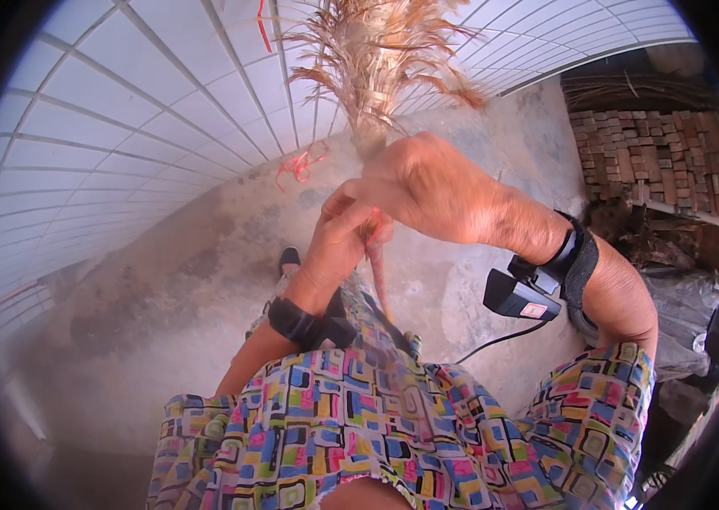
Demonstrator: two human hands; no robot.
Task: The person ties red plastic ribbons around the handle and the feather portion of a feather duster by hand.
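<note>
A bundle of dry, feathery plant stalks [375,70], broom-like, rises from my hands with its plumes away from me. My right hand [433,185] is closed around the narrow bound part just below the plumes. My left hand [343,236] sits lower and touches the right, fingers pinched on red twine [373,229]. Below the fingers a thin, tapering reddish handle [380,274] points back towards my body. The hands hide the stretch of bundle between plumes and handle, and the right hand is slightly blurred.
A loose tangle of red twine [299,167] lies on the concrete floor [206,274] by the white tiled wall [143,115]. Another red strand [264,25] shows against the tiles. Stacked bricks [653,156] and plastic sheeting [678,312] stand at right. A cabled device [519,296] hangs from my right forearm.
</note>
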